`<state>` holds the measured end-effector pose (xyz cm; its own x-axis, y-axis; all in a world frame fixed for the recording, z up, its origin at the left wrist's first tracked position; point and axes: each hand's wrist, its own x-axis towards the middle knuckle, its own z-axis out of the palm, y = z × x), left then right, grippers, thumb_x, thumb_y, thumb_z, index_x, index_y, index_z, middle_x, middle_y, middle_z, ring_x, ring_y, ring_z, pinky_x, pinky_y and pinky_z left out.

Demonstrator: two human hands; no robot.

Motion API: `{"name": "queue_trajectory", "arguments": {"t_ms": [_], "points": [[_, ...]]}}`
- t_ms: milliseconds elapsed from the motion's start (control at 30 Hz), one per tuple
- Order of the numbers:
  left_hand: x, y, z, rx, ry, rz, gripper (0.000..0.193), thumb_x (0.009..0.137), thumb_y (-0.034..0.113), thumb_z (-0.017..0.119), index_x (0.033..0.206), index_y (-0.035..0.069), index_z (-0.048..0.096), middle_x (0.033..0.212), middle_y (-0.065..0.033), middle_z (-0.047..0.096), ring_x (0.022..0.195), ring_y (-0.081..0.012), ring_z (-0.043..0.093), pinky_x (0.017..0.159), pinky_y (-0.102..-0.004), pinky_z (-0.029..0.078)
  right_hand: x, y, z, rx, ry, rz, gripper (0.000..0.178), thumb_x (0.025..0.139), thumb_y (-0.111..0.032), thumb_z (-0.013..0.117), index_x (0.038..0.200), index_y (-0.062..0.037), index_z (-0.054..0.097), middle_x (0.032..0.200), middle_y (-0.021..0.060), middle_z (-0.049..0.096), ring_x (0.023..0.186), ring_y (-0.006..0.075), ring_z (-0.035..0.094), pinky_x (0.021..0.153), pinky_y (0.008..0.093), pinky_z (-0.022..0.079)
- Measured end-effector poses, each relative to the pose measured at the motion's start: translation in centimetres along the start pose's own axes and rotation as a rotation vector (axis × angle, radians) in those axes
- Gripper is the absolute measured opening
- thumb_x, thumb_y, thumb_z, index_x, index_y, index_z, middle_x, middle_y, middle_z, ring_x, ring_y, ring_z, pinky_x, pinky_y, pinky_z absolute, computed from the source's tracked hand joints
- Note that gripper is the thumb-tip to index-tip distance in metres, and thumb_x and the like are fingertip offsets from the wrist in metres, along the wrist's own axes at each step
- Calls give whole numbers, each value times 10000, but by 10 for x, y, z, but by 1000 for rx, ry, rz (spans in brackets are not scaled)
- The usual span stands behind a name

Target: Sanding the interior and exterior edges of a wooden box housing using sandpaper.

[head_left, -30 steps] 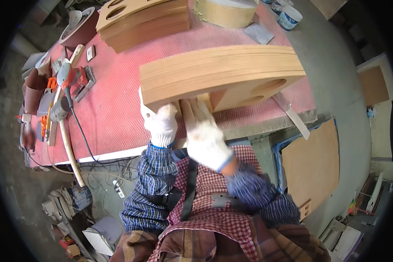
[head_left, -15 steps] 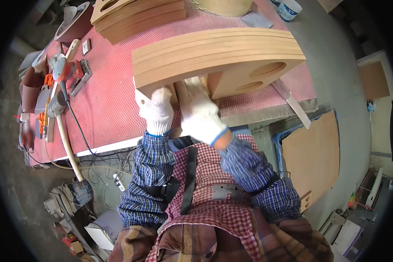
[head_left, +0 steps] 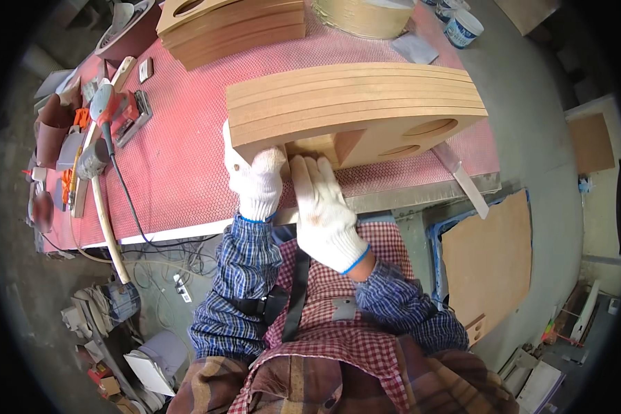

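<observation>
A thick, curved piece of layered wooden board (head_left: 355, 100) stands on its edge near the front of the red mesh-covered table, two oval holes in its side. My left hand (head_left: 257, 181), in a white knit glove, is closed around its left end, thumb on the near face and other fingers behind. My right hand (head_left: 326, 217), also gloved, lies with fingers stretched out and fingertips at the lower edge of the opening in the piece. Its palm is turned away, and nothing shows in it.
To the left are a red and grey sander (head_left: 121, 110) with its cord, a hammer (head_left: 96, 169) and several hand tools. Another stack of curved boards (head_left: 234, 31) and a round tan block (head_left: 359, 17) stand behind. A flat blade (head_left: 462, 181) overhangs the table's right front edge.
My right hand has drawn back toward my body, from inside the opening to its near edge. My left hand keeps its hold. The whole view has shifted slightly.
</observation>
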<state>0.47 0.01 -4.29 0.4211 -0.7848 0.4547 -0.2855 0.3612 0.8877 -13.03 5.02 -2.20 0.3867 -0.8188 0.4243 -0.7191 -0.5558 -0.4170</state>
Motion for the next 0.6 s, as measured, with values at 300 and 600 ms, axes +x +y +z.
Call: {"name": "queue_trajectory", "arguments": {"t_ms": [300,600], "points": [[-6,-30,-7,348,-16,258,502,850,227,682,1243,-8,475,1050,-111,606,933,-217,603,795,-321,520,-6,2,-14,-16,-146,-34,686,745,-53,564,1373,100,333,1366,300,420,1317,465,373,1105,436,348],[-11,-6,-21,915,-79,353,178,860,49,525,1013,3,602,939,-147,632,816,-278,642,701,-365,543,-38,8,-56,639,67,124,554,846,-42,616,1364,17,428,1297,203,561,1182,345,556,1011,392,439]]}}
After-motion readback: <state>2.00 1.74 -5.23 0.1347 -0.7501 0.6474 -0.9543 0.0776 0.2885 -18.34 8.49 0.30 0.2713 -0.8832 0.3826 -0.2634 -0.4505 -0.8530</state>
